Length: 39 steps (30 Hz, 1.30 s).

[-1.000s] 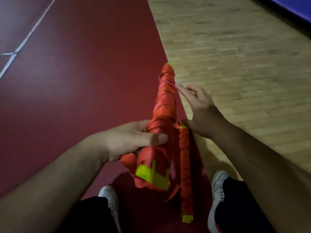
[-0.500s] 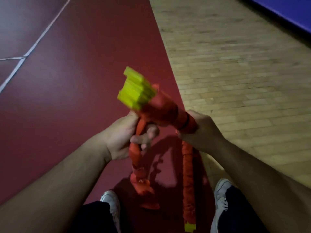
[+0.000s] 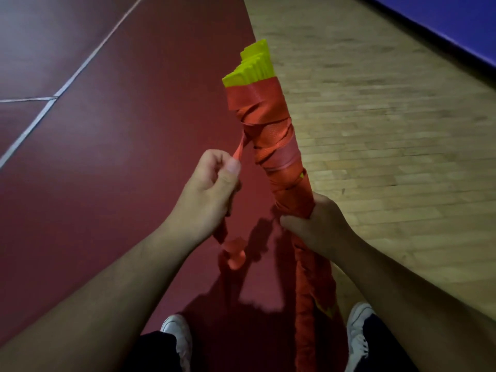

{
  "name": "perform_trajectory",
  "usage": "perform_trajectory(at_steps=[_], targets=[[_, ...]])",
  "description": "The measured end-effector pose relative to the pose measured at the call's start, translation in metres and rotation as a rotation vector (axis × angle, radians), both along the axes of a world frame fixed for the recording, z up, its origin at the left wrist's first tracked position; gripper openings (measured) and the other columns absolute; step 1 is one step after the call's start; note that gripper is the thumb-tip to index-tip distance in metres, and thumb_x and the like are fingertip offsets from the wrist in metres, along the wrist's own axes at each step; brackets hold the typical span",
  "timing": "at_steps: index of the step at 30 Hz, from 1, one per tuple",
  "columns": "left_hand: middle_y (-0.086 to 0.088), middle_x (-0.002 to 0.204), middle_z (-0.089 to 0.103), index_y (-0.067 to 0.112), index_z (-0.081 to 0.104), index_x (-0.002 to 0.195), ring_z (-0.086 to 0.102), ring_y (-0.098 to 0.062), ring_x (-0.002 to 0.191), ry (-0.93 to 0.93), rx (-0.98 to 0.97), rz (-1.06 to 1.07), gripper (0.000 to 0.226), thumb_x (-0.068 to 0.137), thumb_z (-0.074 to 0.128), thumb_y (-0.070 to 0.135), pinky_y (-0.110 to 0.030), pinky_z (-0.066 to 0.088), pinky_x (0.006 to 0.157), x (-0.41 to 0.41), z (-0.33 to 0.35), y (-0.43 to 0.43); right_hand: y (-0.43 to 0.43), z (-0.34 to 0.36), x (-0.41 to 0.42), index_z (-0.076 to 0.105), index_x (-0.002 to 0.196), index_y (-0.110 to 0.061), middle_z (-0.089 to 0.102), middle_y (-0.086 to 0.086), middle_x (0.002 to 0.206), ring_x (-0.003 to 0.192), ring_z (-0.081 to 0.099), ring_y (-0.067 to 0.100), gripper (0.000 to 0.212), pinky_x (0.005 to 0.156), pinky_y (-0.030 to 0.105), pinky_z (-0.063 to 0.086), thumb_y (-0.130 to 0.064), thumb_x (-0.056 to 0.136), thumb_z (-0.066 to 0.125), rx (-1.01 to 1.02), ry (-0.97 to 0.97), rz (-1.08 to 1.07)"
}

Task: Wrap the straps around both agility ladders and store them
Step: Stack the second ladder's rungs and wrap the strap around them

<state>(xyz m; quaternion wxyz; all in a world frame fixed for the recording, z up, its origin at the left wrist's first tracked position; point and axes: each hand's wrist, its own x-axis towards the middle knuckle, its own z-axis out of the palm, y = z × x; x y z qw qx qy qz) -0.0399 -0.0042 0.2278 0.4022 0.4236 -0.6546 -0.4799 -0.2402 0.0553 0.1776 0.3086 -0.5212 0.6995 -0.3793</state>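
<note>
Your left hand (image 3: 212,189): fingers curled shut, pinching the loose strap (image 3: 239,151) just left of the ladder bundle (image 3: 271,135). Your right hand (image 3: 319,224) grips the bundle's lower end. Long axis near upright, yellow rungs (image 3: 252,68) on top.

Dim red court floor (image 3: 112,146) beside wooden boards (image 3: 389,135)

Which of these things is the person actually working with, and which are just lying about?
In the job:
ladder bundle, gripped by the right hand
loose strap, pinched by the left hand
second wrapped bundle

Just there:
white shoes
floor line
blue surface
</note>
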Motion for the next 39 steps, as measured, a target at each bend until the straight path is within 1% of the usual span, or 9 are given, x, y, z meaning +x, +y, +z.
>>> perform_trajectory(at_steps=[5,9,14,17,21,27,30,34,39], targets=[[0.015,0.093,0.058,0.042,0.06,0.078,0.058,-0.014,0.093,-0.294,-0.268,0.053,0.02,0.086,0.053,0.059,-0.032,0.045,0.084,0.014,-0.003,-0.017,0.003,0.007,-0.002,0.059,0.066,-0.042,0.058,-0.016,0.058,0.051,0.049,0.004,0.03,0.049,0.018,0.04,-0.017,0.069,0.076,0.002,0.019,0.013],[0.0,0.075,0.07,0.029,0.068,0.085,0.066,-0.014,0.07,-0.234,-0.134,0.099,0.019,0.099,0.056,0.032,-0.033,0.053,0.072,0.012,0.002,-0.018,0.004,0.015,-0.002,0.06,0.07,-0.042,0.061,-0.017,0.062,0.054,0.053,0.002,0.025,0.054,0.019,0.043,-0.022,0.065,0.074,-0.015,0.031,-0.025],[0.007,0.064,0.055,0.016,0.065,0.093,0.052,-0.011,0.06,0.05,0.102,0.053,0.03,0.107,0.038,0.018,-0.037,0.049,0.071,-0.007,0.037,-0.005,0.012,0.043,0.004,0.061,0.08,-0.029,0.066,-0.003,0.068,0.061,0.064,0.017,0.021,0.057,0.037,0.056,-0.036,0.061,0.068,-0.02,0.033,-0.107],[0.004,0.067,0.055,0.021,0.056,0.088,0.048,-0.013,0.055,0.015,-0.034,0.078,0.017,0.102,0.047,0.023,-0.032,0.044,0.059,-0.007,0.068,0.0,0.016,0.072,0.007,0.057,0.081,-0.026,0.063,-0.003,0.07,0.063,0.06,0.013,0.021,0.056,0.028,0.047,-0.035,0.068,0.072,-0.094,0.136,-0.153],[0.012,0.075,0.065,0.03,0.065,0.085,0.058,-0.006,0.067,-0.143,-0.32,0.089,0.015,0.095,0.053,0.032,-0.034,0.049,0.07,0.003,0.118,-0.003,0.015,0.119,0.009,0.061,0.092,-0.024,0.066,-0.006,0.076,0.07,0.062,0.017,0.025,0.064,0.034,0.052,-0.029,0.07,0.072,-0.248,0.187,-0.26],[0.006,0.062,0.054,0.021,0.06,0.086,0.045,-0.01,0.053,0.166,-0.142,0.058,0.028,0.106,0.04,0.017,-0.033,0.041,0.062,-0.007,0.202,0.03,0.025,0.197,0.02,0.055,0.104,-0.021,0.066,0.0,0.084,0.078,0.064,0.028,0.038,0.071,0.042,0.054,-0.033,0.073,0.073,-0.395,0.294,-0.317],[0.001,0.065,0.045,0.022,0.054,0.084,0.036,-0.009,0.049,0.244,-0.179,0.024,0.019,0.098,0.051,0.034,-0.03,0.029,0.051,-0.006,0.226,0.05,0.036,0.222,0.026,0.049,0.106,-0.022,0.065,-0.001,0.088,0.081,0.065,0.027,0.043,0.072,0.043,0.055,-0.035,0.075,0.075,-0.444,0.286,-0.3],[0.014,0.068,0.053,0.031,0.056,0.085,0.048,-0.009,0.058,0.083,-0.355,0.084,0.058,0.066,0.061,0.085,-0.033,0.037,0.058,-0.005,0.241,0.072,0.057,0.233,0.034,0.041,0.123,-0.015,0.059,0.003,0.112,0.102,0.06,0.028,0.06,0.088,0.046,0.051,-0.033,0.075,0.072,-0.452,0.379,-0.201],[0.013,0.097,0.071,0.031,0.063,0.105,0.066,-0.001,0.089,0.052,-0.33,0.279,0.072,0.057,0.067,0.084,-0.023,0.046,0.07,-0.015,0.254,0.091,0.077,0.229,0.039,0.042,0.138,-0.016,0.053,0.004,0.121,0.107,0.056,0.024,0.067,0.085,0.033,0.048,-0.03,0.081,0.074,-0.569,0.567,-0.112]])
